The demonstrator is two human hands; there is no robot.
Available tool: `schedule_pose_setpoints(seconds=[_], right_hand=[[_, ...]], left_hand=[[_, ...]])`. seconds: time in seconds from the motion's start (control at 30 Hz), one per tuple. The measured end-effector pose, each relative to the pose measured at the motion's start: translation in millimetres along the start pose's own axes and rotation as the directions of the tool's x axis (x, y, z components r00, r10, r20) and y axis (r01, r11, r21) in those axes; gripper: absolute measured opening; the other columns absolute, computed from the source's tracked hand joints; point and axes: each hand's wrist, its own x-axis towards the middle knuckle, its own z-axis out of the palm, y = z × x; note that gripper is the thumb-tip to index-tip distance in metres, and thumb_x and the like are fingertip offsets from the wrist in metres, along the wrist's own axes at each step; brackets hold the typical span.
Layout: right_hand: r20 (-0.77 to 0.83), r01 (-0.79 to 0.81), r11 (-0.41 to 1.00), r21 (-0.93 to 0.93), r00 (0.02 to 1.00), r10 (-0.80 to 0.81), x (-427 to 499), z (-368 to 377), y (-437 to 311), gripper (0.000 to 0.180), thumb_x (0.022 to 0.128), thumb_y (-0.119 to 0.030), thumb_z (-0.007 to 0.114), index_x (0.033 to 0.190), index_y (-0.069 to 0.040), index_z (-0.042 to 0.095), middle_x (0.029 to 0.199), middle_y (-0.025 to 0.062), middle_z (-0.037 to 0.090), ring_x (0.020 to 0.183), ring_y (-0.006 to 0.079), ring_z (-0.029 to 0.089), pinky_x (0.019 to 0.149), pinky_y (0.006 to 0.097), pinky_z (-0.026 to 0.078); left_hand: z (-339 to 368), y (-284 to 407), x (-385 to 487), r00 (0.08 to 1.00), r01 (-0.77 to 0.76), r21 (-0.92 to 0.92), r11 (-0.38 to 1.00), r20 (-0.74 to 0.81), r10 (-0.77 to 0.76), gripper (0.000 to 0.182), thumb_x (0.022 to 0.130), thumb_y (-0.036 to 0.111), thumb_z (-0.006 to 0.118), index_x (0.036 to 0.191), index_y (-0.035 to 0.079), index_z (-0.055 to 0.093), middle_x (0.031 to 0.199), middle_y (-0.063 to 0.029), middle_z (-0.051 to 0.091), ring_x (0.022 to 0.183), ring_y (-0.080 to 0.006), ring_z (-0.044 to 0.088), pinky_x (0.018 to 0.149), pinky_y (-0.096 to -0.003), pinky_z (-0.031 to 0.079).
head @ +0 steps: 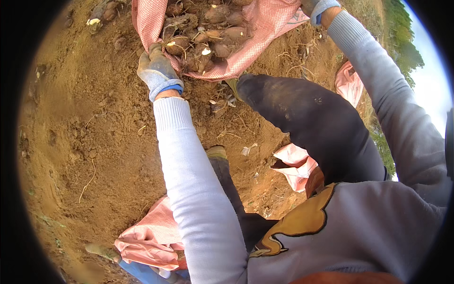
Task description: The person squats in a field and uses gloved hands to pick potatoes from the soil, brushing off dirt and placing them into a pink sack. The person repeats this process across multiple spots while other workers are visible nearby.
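A red-and-white checked woven sack (244, 64) hangs with its mouth wide, full of soil-covered brown corms or tubers (216, 32) with stringy roots and a few pale broken spots. My left hand (156, 67), in a soiled grey-blue knit glove, grips the near left rim of the sack. At the top right my right hand (315, 9), gloved alike, is closed at the sack's far right edge; the picture's rim cuts off its fingertips. The sack's base lies out of view.
Loose brown soil (117, 142) with dry roots surrounds my boots. More pink sacks lie by my bent leg (298, 167), farther right (349, 83) and at lower left (152, 238). Another person's blue sleeve (142, 271) shows beside that last sack. Loose tubers (103, 14) lie upper left.
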Motion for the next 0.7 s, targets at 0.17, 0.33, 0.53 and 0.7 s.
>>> schedule_pose_setpoints(seconds=[0.17,0.33,0.53,0.7], right_hand=[[0.136,-0.073,0.997,0.034,0.988,0.067,-70.9,13.3,2.5,0.069,0.079,-0.023,0.083,0.142,-0.008,0.059,0.14,0.0116,0.062,0.13,0.0263,0.057,0.117,0.0421,0.039],[0.371,-0.493,0.755,0.433,0.861,0.349,-151.7,-78.7,34.3,0.07,0.082,-0.019,0.08,0.147,-0.007,0.055,0.142,0.0124,0.062,0.132,0.0249,0.058,0.118,0.0382,0.04],[0.777,-0.208,-0.76,0.615,0.319,0.542,-290.3,-236.6,125.1,0.051,0.104,-0.024,0.059,0.15,-0.005,0.05,0.148,0.013,0.057,0.131,0.0248,0.06,0.109,0.0392,0.052],[0.791,0.027,-0.831,0.556,0.292,0.538,-333.8,-251.7,171.2,0.05,0.106,-0.028,0.052,0.152,-0.007,0.048,0.156,0.0109,0.049,0.137,0.0269,0.054,0.117,0.0456,0.044]], left_hand=[[-12.3,20.7,-50.8,0.993,0.063,-0.273,0.96,-0.079,-0.087,0.055,0.089,0.009,0.074,0.142,0.009,0.058,0.139,-0.0138,0.062,0.129,-0.0298,0.06,0.113,-0.0353,0.05],[12.5,151.6,-133.9,0.962,0.216,-0.635,0.741,0.009,-0.272,0.04,0.099,0.015,0.059,0.136,0.0,0.059,0.131,-0.0148,0.062,0.121,-0.0318,0.06,0.105,-0.048,0.049],[76.5,326.4,-307.3,0.874,0.375,-0.529,0.762,0.475,-0.1,0.017,0.097,0.014,0.064,0.102,-0.001,0.069,0.08,0.0036,0.058,0.069,-0.0059,0.048,0.061,-0.0248,0.038],[39.3,389.1,-376.2,0.912,0.126,-0.45,0.884,0.404,0.075,0.022,0.098,0.019,0.066,0.098,-0.003,0.068,0.08,0.0034,0.06,0.069,-0.0063,0.05,0.06,-0.0234,0.04]])
